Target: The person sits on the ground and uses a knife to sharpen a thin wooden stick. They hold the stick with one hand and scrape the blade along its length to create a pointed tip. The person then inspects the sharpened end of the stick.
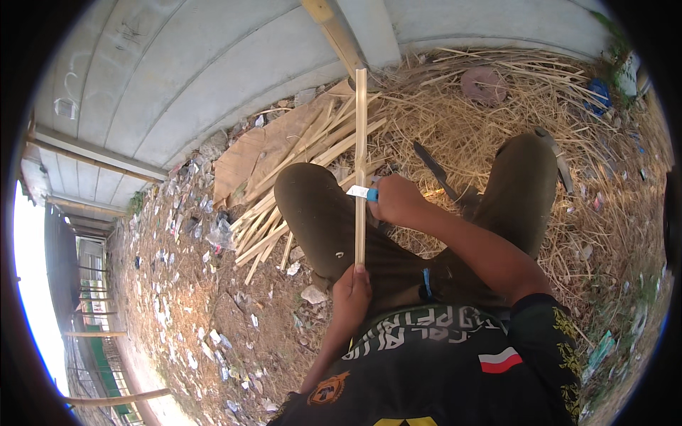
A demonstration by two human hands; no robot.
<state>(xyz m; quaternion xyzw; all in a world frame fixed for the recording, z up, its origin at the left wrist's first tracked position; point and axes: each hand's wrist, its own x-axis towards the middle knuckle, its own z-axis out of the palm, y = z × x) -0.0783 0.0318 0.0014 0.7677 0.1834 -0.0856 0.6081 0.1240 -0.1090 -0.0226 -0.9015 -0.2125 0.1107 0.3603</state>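
A long split length of bamboo (361, 121), hollow side showing, stands lengthwise in front of my body. My left hand (352, 292) is closed round its near end, thumb on top. Across its middle, just below a node, lies a small blue-and-white tool (361, 192) with a short flat pale end. My right hand (395, 201) is closed round the blue part; the tool's exact kind is hard to make out. A long dark-bladed knife (430, 162) rests on the straw between my knees, apart from both hands.
Split bamboo strips (312, 150) lie heaped beyond my left knee, partly on a brown board (249, 157). Straw-like shavings (426, 113) cover the ground ahead, with a round reddish object (484, 86) among them. A grey panel wall (234, 57) stands beyond; a metal tool (563, 170) is beside my right knee.
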